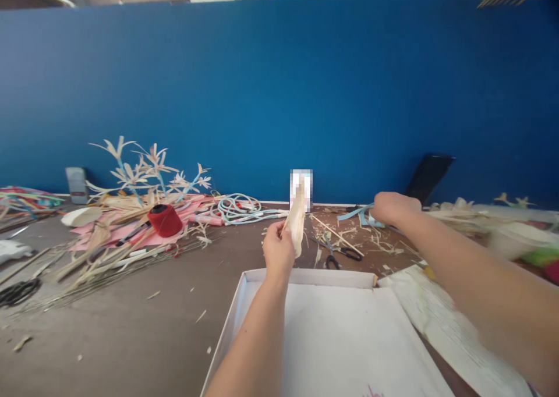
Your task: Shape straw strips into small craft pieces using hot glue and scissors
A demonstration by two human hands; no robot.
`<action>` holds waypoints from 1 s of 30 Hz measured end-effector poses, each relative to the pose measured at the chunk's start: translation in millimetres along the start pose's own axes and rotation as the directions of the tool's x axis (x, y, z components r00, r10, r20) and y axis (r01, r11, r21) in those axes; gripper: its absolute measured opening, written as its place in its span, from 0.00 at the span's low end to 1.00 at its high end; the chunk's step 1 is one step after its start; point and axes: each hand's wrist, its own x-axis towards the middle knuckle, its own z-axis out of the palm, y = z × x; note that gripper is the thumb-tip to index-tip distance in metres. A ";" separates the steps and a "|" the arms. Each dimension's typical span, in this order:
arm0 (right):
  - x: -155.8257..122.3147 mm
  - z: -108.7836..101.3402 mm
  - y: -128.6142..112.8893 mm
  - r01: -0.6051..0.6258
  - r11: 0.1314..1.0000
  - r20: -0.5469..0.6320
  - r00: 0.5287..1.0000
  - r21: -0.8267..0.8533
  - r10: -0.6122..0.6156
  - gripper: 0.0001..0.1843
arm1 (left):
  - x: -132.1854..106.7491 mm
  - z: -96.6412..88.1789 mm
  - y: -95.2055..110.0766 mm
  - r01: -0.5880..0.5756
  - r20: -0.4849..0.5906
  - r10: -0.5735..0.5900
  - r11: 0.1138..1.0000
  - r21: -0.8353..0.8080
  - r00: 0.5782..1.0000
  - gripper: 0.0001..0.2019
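Pinched in my left hand [279, 248] is a pale, papery piece of dried husk [297, 225], held upright above the back edge of a white box lid. My right hand [395, 209] is closed at the back of the table, beside light blue strips [362, 215] that meet its fingers. Its fingertips are hidden, so what it holds cannot be made out. Between the hands lie black-handled scissors [338, 254] and a thin stick [336, 234] among scraps.
The white box lid [349, 327] lies in front of me, with a plastic bag [445, 321] to its right. At left are husk flowers [152, 167], a red thread spool [165, 220] and coiled light blue cord [240, 209]. A blue partition [262, 94] stands behind; a dark phone [430, 176] leans there.
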 end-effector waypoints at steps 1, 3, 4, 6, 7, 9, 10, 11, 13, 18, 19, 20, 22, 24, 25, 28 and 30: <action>-6.2 2.4 -6.4 -0.015 0.994 -0.020 1.000 -0.108 0.013 0.12 | 1.3 0.7 -2.0 -0.005 -0.010 0.004 1.000 -0.018 1.000 0.12; -22.7 9.5 -21.5 0.069 0.979 -0.079 0.993 -0.190 -0.085 0.17 | 3.3 1.8 -5.2 -0.023 -0.049 0.019 0.996 -0.081 0.999 0.15; -32.7 14.6 -29.2 0.146 0.971 -0.043 0.987 -0.190 -0.156 0.17 | 4.0 2.1 -6.1 -0.031 -0.061 0.024 0.993 -0.111 0.998 0.16; -53.7 27.7 -41.9 0.299 0.934 0.211 0.943 -0.197 -0.258 0.14 | 4.5 2.2 -6.2 -0.040 -0.076 0.028 0.987 -0.156 0.997 0.17; -63.4 34.8 -46.3 0.359 0.908 0.339 0.900 -0.216 -0.275 0.14 | 4.6 2.0 -5.6 -0.039 -0.078 0.026 0.985 -0.169 0.997 0.18; -78.3 46.8 -51.0 0.408 0.881 0.438 0.855 -0.239 -0.277 0.19 | 5.0 1.2 -4.2 -0.038 -0.087 0.023 0.982 -0.184 0.996 0.18; -82.9 50.6 -51.5 0.406 0.879 0.451 0.852 -0.250 -0.266 0.21 | 5.4 0.6 -3.7 -0.042 -0.101 0.023 0.981 -0.189 0.995 0.18; -85.5 52.7 -51.1 0.392 0.884 0.449 0.858 -0.256 -0.251 0.23 | 6.0 0.0 -3.5 -0.048 -0.123 0.025 0.980 -0.193 0.992 0.17; -86.3 52.6 -48.6 0.366 0.897 0.452 0.863 -0.250 -0.226 0.24 | 7.7 -1.3 -3.9 -0.064 -0.172 0.029 0.978 -0.198 0.985 0.17; -79.9 50.4 -38.7 0.361 0.903 0.486 0.848 -0.235 -0.212 0.22 | 11.3 -3.5 -6.8 -0.058 -0.227 0.005 0.972 -0.227 0.974 0.16; -78.6 51.6 -36.3 0.350 0.906 0.472 0.857 -0.237 -0.207 0.21 | 11.5 -3.7 -7.1 -0.056 -0.229 0.002 0.971 -0.232 0.973 0.16; -77.0 52.6 -33.7 0.333 0.914 0.455 0.868 -0.233 -0.200 0.21 | 11.5 -3.8 -7.1 -0.056 -0.232 -0.001 0.970 -0.236 0.973 0.16; -72.4 52.2 -28.0 0.277 0.942 0.416 0.892 -0.189 -0.178 0.22 | 11.4 -4.2 -6.8 -0.059 -0.238 -0.001 0.968 -0.245 0.971 0.16; -66.0 45.4 -22.6 0.209 0.976 0.410 0.897 -0.065 -0.164 0.22 | 11.6 -5.0 -6.2 -0.064 -0.251 -0.001 0.966 -0.251 0.968 0.15; -62.5 39.7 -20.1 0.171 0.985 0.416 0.893 0.039 -0.171 0.22 | 11.8 -5.6 -5.8 -0.070 -0.262 0.002 0.965 -0.253 0.965 0.15; -54.4 18.6 -14.0 -0.037 0.890 0.451 0.871 0.454 -0.194 0.18 | 13.0 -8.0 -4.3 -0.100 -0.303 0.015 0.959 -0.265 0.953 0.16; -52.1 8.0 -11.2 -0.214 0.695 0.493 0.840 0.687 -0.228 0.17 | 13.9 -9.6 -2.9 -0.118 -0.327 0.019 0.951 -0.285 0.945 0.17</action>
